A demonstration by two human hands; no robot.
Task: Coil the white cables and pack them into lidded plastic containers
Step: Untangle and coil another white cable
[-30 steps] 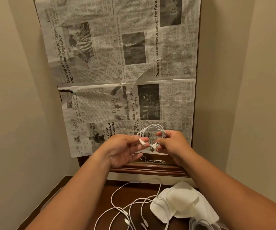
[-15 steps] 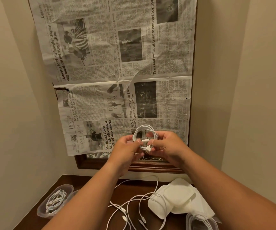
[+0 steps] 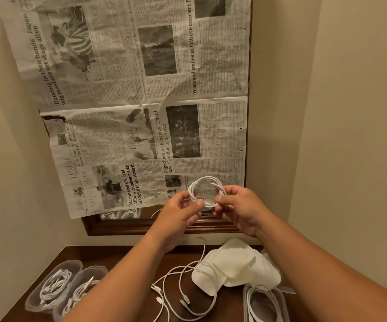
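A white cable wound into a small round coil (image 3: 205, 183) is held up in front of the newspaper-covered wall. My left hand (image 3: 180, 211) pinches its lower left side and my right hand (image 3: 239, 206) grips its right side, both above the dark wooden table (image 3: 122, 254). Loose white cables (image 3: 180, 291) lie tangled on the table below. At the lower left, two clear plastic containers (image 3: 55, 284) each hold a coiled cable. Another clear container (image 3: 265, 303) with a cable sits at the lower right.
A stack of white lids (image 3: 234, 266) lies at the table's right, by the loose cables. Newspaper sheets (image 3: 141, 101) cover a wood-framed mirror (image 3: 139, 226) on the back wall. Beige walls close in on both sides.
The cable ends have been tucked in and the coil now forms a neat ring between both hands. The view has tilted down, bringing the left containers into sight.
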